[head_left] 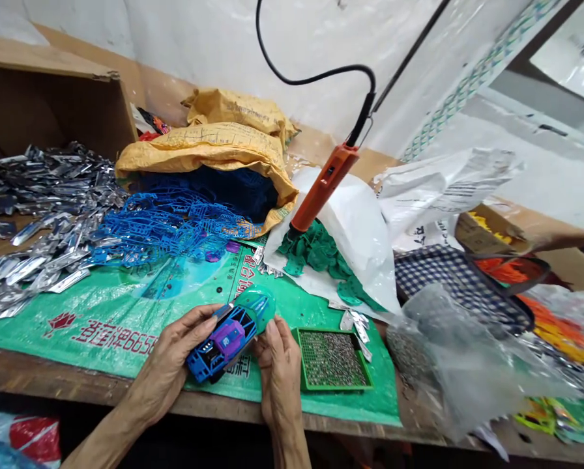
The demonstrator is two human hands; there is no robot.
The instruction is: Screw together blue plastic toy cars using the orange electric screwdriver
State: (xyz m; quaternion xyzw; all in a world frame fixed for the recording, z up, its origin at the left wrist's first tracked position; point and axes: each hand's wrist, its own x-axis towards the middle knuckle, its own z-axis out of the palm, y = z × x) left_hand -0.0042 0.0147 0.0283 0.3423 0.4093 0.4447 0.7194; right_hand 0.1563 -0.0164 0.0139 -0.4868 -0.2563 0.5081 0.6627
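Note:
A toy car body with a blue frame and purple middle (227,340) is held low over the front of the table. My left hand (187,342) grips its left side, thumb on top. At its upper right end sits a green translucent part (264,305), pinched by my right hand (278,352), whose fingertips are partly hidden. An orange electric screwdriver (324,189) hangs on a cable above and behind the hands. Right of my right hand lies a green tray (369,384) filled with small screws.
Silver parts (52,195) spill from a cardboard box (120,104) at left. Blue frames (160,221) spread from a yellow sack (199,153). Green pieces (319,251) lie on white plastic (370,260). Clear bags (468,365) and a checkered bag (448,273) stand at right.

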